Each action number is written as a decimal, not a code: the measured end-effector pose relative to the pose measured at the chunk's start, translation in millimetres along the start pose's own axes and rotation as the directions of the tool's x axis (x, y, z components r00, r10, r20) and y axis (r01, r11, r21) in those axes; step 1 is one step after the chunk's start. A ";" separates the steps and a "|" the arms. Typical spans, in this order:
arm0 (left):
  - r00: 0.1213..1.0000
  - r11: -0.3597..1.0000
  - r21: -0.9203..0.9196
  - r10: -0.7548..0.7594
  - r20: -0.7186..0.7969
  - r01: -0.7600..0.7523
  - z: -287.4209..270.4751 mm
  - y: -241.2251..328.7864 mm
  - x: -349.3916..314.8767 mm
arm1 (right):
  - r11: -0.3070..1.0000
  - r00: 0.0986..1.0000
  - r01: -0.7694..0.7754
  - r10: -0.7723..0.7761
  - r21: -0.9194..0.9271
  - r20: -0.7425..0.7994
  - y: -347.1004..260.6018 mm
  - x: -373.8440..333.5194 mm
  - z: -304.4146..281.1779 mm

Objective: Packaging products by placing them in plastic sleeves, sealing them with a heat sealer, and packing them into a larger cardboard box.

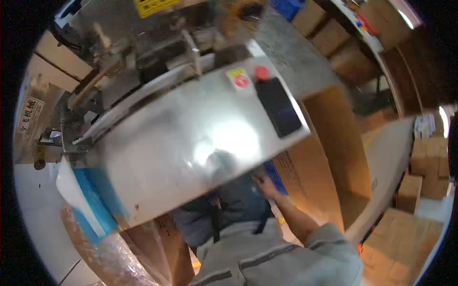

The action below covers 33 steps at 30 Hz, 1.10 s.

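My right hand (265,185) is low beside my lap, just under the near edge of a shiny metal machine top (157,148). Its forearm comes in from the lower right. The fingers are blurred and partly hidden, so whether they hold anything does not show. Next to this hand stands an open cardboard box (310,176) with a blue patch on its side. My left hand cannot be made out; a small skin-toned patch shows at my lap, too unclear to name. On the metal top are a red button (261,73) and a dark panel (279,107).
Blue and white sheeting (90,202) covers the machine's left end. Clear plastic wrap (129,252) lies over cardboard below it. Machine parts stand along the far edge. More cartons (400,243) are stacked at the right, and a yellow crate (155,6) is at the top.
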State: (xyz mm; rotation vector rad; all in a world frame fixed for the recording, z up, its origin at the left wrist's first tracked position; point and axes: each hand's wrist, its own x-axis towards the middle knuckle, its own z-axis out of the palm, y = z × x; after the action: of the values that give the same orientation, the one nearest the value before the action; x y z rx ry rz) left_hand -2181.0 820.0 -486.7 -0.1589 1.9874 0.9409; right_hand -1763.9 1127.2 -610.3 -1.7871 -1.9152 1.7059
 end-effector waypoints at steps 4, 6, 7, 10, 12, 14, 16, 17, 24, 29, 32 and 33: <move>0.993 0.998 0.034 0.040 0.111 -0.044 24.5 1.5 -19.6 | 0.860 0.727 0.494 -0.491 -0.130 -0.481 -173.7 -126.2 -141.4; 0.991 0.997 0.051 0.050 0.125 -0.056 25.0 5.9 -36.9 | 0.750 0.468 0.432 -0.661 -0.501 -0.587 -200.1 -167.5 -198.9; 0.992 0.997 0.052 0.054 0.115 -0.060 20.8 8.5 -45.2 | 0.706 0.352 0.325 -0.708 -0.629 -0.612 -203.1 -177.6 -221.3; 0.858 0.900 -0.049 0.428 0.283 -0.432 19.9 44.3 -58.4 | 0.783 0.409 0.099 -0.595 -0.614 -0.692 -159.2 -189.1 -270.1; 0.822 0.861 -0.080 0.504 0.265 -0.502 23.1 119.4 -137.0 | 0.849 0.787 -0.180 -0.179 -0.497 -0.591 -137.4 -175.8 -272.3; 0.719 0.729 -0.105 0.684 0.123 -0.676 -8.6 167.3 -177.7 | 0.844 0.735 -0.032 -0.343 -0.536 -0.585 -134.3 -160.7 -260.5; 0.646 0.647 -0.024 0.756 -0.107 -0.762 -39.7 220.6 -204.0 | 0.859 0.774 0.030 -0.343 -0.511 -0.533 -124.9 -160.5 -263.0; 0.519 0.536 0.019 0.825 -0.224 -0.844 -68.7 233.6 -185.1 | 0.824 0.765 0.065 -0.403 -0.563 -0.502 -141.4 -166.9 -260.6; 0.208 0.499 0.727 0.864 -0.458 -0.472 -205.1 311.7 -62.4 | 0.779 0.454 0.264 -0.620 -0.568 -0.639 -168.0 -150.0 -266.6; 0.528 0.697 0.408 0.715 -0.459 -0.590 -207.4 338.3 -45.1 | 0.847 0.552 0.458 -0.508 -0.268 -0.661 -236.4 -145.2 -245.7; 0.415 0.640 0.509 0.765 -0.493 -0.575 -193.2 348.8 -47.7 | 0.838 0.589 0.494 -0.520 -0.233 -0.618 -267.2 -155.7 -235.0; 0.331 0.535 0.502 0.834 -0.442 -0.679 -190.0 350.4 -40.3 | 0.861 0.599 0.456 -0.483 -0.223 -0.639 -285.9 -161.9 -233.7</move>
State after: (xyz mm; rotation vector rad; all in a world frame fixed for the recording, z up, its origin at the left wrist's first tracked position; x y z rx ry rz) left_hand -2442.9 928.7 -203.7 0.8177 2.9020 1.3424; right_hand -1757.7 1237.9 -222.6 -1.4120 -1.8149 0.6881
